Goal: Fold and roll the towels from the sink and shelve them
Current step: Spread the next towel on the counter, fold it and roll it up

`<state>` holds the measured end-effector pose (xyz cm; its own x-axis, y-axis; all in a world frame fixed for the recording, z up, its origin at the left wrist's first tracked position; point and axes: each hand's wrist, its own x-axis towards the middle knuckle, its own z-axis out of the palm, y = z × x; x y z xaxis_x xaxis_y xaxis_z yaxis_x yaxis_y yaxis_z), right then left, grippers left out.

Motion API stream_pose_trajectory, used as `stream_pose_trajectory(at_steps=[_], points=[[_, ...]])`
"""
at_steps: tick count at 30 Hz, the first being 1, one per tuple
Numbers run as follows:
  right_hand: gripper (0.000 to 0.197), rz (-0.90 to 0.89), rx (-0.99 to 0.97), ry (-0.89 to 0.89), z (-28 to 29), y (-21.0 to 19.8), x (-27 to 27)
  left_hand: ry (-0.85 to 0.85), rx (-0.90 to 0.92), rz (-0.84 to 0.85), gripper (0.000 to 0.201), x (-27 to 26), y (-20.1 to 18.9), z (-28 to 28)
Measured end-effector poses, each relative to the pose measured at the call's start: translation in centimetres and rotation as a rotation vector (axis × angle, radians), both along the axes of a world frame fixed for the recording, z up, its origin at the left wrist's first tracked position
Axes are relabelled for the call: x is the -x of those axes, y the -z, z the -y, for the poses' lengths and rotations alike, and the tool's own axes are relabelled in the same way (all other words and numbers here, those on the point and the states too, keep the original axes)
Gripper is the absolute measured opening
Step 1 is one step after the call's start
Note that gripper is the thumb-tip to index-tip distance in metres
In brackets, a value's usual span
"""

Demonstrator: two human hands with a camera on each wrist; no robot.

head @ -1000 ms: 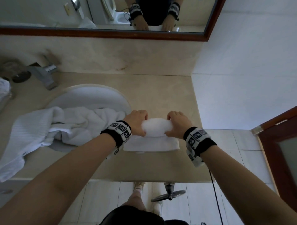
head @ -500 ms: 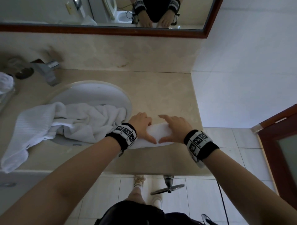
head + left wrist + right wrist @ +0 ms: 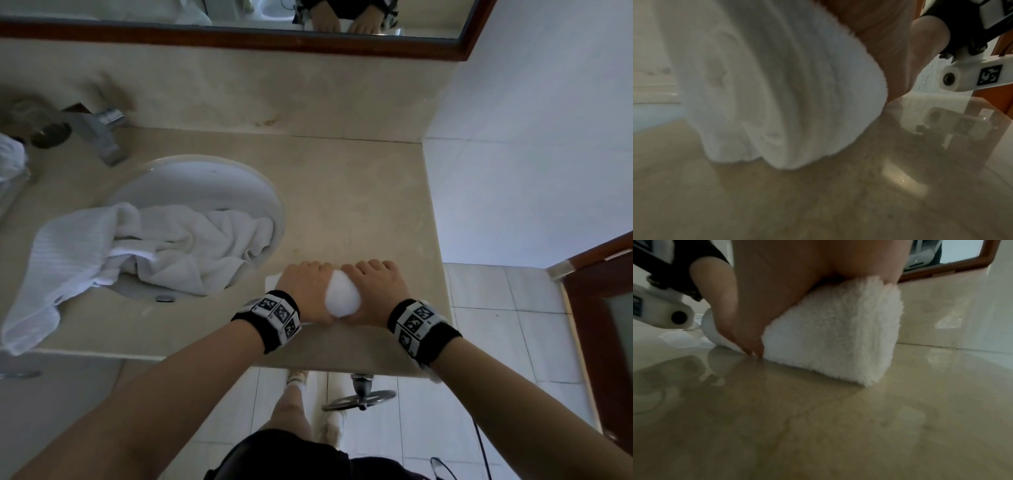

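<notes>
A small white towel roll (image 3: 342, 298) lies on the beige counter (image 3: 359, 212) near its front edge. My left hand (image 3: 305, 291) and right hand (image 3: 375, 291) sit side by side over it, fingers curled round the roll from above. The left wrist view shows the roll (image 3: 766, 91) resting on the counter, with the other hand's palm (image 3: 900, 40) against it. In the right wrist view my thumb and palm (image 3: 764, 305) press the fluffy end of the roll (image 3: 834, 337). More white towels (image 3: 164, 246) lie crumpled in the sink (image 3: 205, 178), one draped over the counter's left side.
A chrome faucet (image 3: 99, 133) stands behind the sink. A wood-framed mirror (image 3: 239, 37) runs along the back wall. A white wall borders the counter on the right, and a brown door (image 3: 603, 325) stands at far right. White tiled floor (image 3: 507, 349) lies below.
The hands went from gripping the roll's ends, to flat fingers pressing it, to curled round it now. The roll is tighter and the flat unrolled part in front is gone.
</notes>
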<state>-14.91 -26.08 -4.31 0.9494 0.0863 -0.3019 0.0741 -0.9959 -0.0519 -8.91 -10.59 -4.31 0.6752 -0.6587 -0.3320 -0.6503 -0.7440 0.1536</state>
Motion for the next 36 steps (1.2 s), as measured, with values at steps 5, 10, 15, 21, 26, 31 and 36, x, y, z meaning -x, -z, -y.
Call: stream_pose_trajectory(at_steps=[5, 10, 15, 21, 26, 31, 36], points=[[0.090, -0.013, -0.033, -0.005, 0.2, 0.5, -0.6, -0.011, -0.003, -0.043, 0.079, -0.4, 0.0, 0.2], [0.088, -0.010, -0.030, -0.021, 0.3, 0.2, -0.7, -0.018, -0.026, -0.086, 0.079, -0.3, -0.4, 0.3], [0.088, 0.029, -0.001, -0.066, 0.3, -0.1, -0.3, -0.076, -0.060, -0.355, 0.069, -1.3, -1.4, 1.0], [0.082, 0.199, -0.087, -0.138, 0.5, -0.4, 0.7, -0.182, 0.035, -0.593, 0.052, -0.7, -2.5, 1.3], [0.126, 0.045, -0.308, 0.138, 0.8, -1.3, 0.5, -0.358, 0.114, -0.486, 0.063, 1.3, -2.5, 0.2], [0.133, -0.053, -0.872, 0.520, -1.5, -1.7, -0.3, -0.760, 0.445, -0.422, 0.064, 1.8, -3.6, -2.4], [0.103, -0.264, -1.301, 0.790, -7.1, -2.0, -3.0, -1.100, 0.798, -0.432, 0.067, 0.2, -5.2, -5.1]])
